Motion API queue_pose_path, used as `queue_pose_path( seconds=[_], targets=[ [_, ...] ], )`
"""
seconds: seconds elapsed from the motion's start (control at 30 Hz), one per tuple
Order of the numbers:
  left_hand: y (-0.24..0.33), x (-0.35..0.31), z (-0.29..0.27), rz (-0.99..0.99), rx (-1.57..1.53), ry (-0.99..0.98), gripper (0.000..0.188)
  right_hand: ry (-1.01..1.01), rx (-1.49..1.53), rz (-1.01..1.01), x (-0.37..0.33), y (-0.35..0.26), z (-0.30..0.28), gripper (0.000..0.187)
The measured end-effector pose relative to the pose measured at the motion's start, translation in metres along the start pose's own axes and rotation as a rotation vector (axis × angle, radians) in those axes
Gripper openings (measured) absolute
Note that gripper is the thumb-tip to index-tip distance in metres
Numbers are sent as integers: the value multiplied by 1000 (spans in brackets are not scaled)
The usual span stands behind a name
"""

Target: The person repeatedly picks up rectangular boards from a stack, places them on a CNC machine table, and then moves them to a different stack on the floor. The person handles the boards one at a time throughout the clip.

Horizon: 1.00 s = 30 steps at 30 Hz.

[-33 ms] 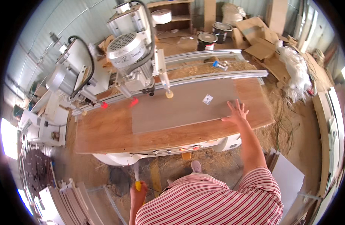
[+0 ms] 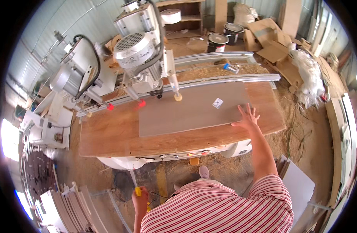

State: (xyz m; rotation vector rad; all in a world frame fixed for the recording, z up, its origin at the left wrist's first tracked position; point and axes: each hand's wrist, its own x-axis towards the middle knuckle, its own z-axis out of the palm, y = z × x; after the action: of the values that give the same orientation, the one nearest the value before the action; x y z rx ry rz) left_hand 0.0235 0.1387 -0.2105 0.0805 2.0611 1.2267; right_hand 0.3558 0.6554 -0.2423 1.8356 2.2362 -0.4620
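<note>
A flat grey-brown panel (image 2: 182, 114) with a small white label (image 2: 217, 103) lies on the machine's wooden tabletop (image 2: 104, 136). My right hand (image 2: 248, 117) rests on the panel's right end, fingers spread. Low on the left, in front of the table, my left hand (image 2: 139, 200) is closed around a yellow tool (image 2: 138, 191). A long, thin, pale shaft sticks out of this tool toward the table edge. Its tip is blurred, and the hand hides part of the handle.
A motor head (image 2: 134, 48) and red-tipped clamps (image 2: 141, 103) overhang the table's far side, along a metal rail (image 2: 225, 80). Panels lean at lower left (image 2: 66, 207) and lower right (image 2: 297, 186). Cartons (image 2: 273, 54), cans (image 2: 217, 40) and plastic wrap (image 2: 308, 77) stand behind.
The shaft of the tool in my left hand leans further left, and that hand has moved slightly left. My right hand stays on the panel. The whole view has shifted a little.
</note>
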Motion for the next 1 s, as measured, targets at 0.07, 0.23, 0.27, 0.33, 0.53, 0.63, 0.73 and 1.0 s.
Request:
queue_pose_path(
  seconds=[0.07,0.23,0.27,0.33,0.53,0.63,0.73,1.0],
  targets=[
    [-15,7,-12,-3,-230,141,18,25,16,-15,5,6,6,118],
    [-9,-13,0,-26,-2,-249,25,58,57,-37,10,2,13,121],
    [-6,-17,7,68,149,-298,26,72,52,-39,9,0,15,120],
    [-3,-20,18,162,339,-360,27,102,44,-39,6,-9,21,120],
    [-1,-18,16,-66,188,-326,30,64,-68,-74,-25,-106,40,109],
    [6,-17,3,-52,163,-305,30,104,-37,-132,-46,-162,56,104],
    [-1,-18,-15,-39,212,-252,29,156,12,-217,-63,-221,79,96],
    [-56,-14,-82,-181,47,-199,30,171,80,-310,-92,-349,123,88]
  ],
)
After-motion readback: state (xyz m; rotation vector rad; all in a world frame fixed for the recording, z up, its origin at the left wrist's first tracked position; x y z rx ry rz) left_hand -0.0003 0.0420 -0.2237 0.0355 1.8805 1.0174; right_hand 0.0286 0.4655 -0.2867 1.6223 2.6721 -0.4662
